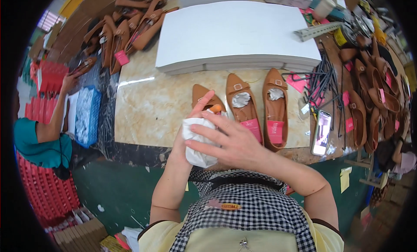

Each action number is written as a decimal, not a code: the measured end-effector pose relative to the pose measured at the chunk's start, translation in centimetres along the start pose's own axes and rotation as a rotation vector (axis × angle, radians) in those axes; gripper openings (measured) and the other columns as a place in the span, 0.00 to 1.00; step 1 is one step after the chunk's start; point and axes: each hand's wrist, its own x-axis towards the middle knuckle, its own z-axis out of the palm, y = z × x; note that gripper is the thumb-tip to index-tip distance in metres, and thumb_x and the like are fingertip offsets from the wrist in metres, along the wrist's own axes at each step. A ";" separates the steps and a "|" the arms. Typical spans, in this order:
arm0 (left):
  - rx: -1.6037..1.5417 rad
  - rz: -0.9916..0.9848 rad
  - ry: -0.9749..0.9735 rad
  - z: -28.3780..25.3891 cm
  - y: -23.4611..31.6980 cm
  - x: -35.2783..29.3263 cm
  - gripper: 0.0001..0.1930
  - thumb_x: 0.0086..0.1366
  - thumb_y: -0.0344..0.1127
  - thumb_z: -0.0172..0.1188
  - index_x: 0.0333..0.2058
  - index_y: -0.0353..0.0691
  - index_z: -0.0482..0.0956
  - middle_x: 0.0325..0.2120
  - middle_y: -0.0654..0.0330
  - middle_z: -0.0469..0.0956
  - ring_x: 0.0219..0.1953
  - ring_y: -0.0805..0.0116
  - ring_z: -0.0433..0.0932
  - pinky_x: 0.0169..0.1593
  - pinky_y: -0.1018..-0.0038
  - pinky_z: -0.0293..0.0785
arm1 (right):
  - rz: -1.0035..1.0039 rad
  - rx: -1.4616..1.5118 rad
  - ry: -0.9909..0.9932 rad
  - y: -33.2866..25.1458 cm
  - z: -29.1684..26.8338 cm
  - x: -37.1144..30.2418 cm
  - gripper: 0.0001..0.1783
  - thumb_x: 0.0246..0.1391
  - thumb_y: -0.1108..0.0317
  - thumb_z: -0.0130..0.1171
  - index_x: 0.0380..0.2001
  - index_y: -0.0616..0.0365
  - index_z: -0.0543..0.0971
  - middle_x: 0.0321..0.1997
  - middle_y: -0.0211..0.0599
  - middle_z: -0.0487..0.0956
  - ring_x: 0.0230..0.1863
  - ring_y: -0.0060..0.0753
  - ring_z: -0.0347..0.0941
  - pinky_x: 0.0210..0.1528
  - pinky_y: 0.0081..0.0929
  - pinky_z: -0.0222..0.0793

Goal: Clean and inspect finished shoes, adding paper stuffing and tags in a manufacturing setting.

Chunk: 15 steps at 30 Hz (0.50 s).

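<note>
Head view: the white paper [197,158], loosely bunched, is between the two hands, raised over the near side of the desk [145,104]. The left hand [197,109] is mostly hidden behind it, one finger stretched out; how far its other fingers close, I cannot tell. The right hand [236,139] lies over the paper, fingers spread and slightly bent, holding it against the left. Just beyond the hands sits a brown shoe [200,90], partly covered by them; to their right, two more shoes hold crumpled wads [240,100]. A thick white stack [239,34] lies farther beyond. The step in hand looks like bunching the paper; the next move would seem to call for firm, even squeezing that tucks in the loose folds.
</note>
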 end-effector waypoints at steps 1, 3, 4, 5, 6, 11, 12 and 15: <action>0.076 0.030 0.078 -0.4 0.4 -0.1 0.27 0.73 0.48 0.43 0.66 0.41 0.60 0.51 0.54 0.75 0.52 0.62 0.75 0.56 0.67 0.72 | -0.066 -0.116 0.028 1.1 0.0 0.8 0.39 0.34 0.62 0.72 0.56 0.46 0.75 0.63 0.36 0.69 0.64 0.50 0.64 0.56 0.45 0.71; 0.222 0.095 0.207 -0.1 0.6 -0.5 0.25 0.74 0.46 0.41 0.65 0.41 0.63 0.53 0.51 0.74 0.57 0.59 0.72 0.61 0.64 0.68 | 0.087 -0.084 0.162 3.7 -0.6 1.7 0.31 0.38 0.66 0.70 0.52 0.49 0.78 0.52 0.34 0.77 0.53 0.42 0.74 0.47 0.40 0.75; 0.288 0.173 0.204 0.4 0.5 -0.7 0.25 0.74 0.45 0.40 0.64 0.41 0.64 0.54 0.50 0.74 0.59 0.57 0.71 0.63 0.62 0.66 | 0.306 0.067 0.241 5.0 -1.0 1.9 0.27 0.40 0.67 0.69 0.49 0.51 0.79 0.45 0.33 0.81 0.46 0.39 0.78 0.44 0.39 0.76; 0.804 0.283 0.156 1.1 0.2 -1.2 0.25 0.74 0.47 0.41 0.62 0.39 0.67 0.57 0.48 0.72 0.62 0.50 0.67 0.68 0.56 0.55 | 0.545 0.412 0.389 5.8 -1.4 1.8 0.25 0.41 0.67 0.68 0.47 0.53 0.80 0.40 0.34 0.81 0.43 0.40 0.79 0.43 0.38 0.76; 1.744 0.218 0.067 1.8 -0.4 -1.7 0.30 0.70 0.54 0.45 0.58 0.34 0.71 0.57 0.45 0.71 0.64 0.45 0.63 0.70 0.51 0.46 | 0.736 0.790 0.521 6.5 -1.5 1.8 0.23 0.42 0.68 0.68 0.46 0.55 0.81 0.35 0.36 0.81 0.40 0.42 0.79 0.42 0.37 0.75; 1.853 0.099 -0.212 4.4 -5.8 -5.9 0.39 0.58 0.65 0.55 0.49 0.29 0.77 0.53 0.37 0.72 0.64 0.45 0.63 0.69 0.51 0.47 | 0.320 -0.212 -0.280 5.6 2.5 1.8 0.20 0.38 0.72 0.65 0.40 0.62 0.83 0.36 0.36 0.71 0.36 0.34 0.74 0.36 0.30 0.75; 1.829 0.173 -0.164 4.4 -6.8 -6.2 0.39 0.58 0.65 0.55 0.49 0.29 0.77 0.53 0.37 0.72 0.64 0.45 0.63 0.69 0.51 0.47 | 0.294 -0.206 -0.210 5.5 3.8 2.1 0.20 0.38 0.72 0.65 0.40 0.62 0.83 0.36 0.36 0.71 0.36 0.34 0.74 0.36 0.30 0.75; 1.948 0.392 -0.068 4.3 -8.2 -6.2 0.31 0.58 0.57 0.60 0.42 0.29 0.81 0.44 0.38 0.77 0.55 0.44 0.73 0.64 0.56 0.59 | 0.244 -0.416 -0.255 5.8 6.4 3.1 0.24 0.34 0.72 0.67 0.42 0.55 0.84 0.37 0.37 0.72 0.38 0.36 0.74 0.38 0.33 0.75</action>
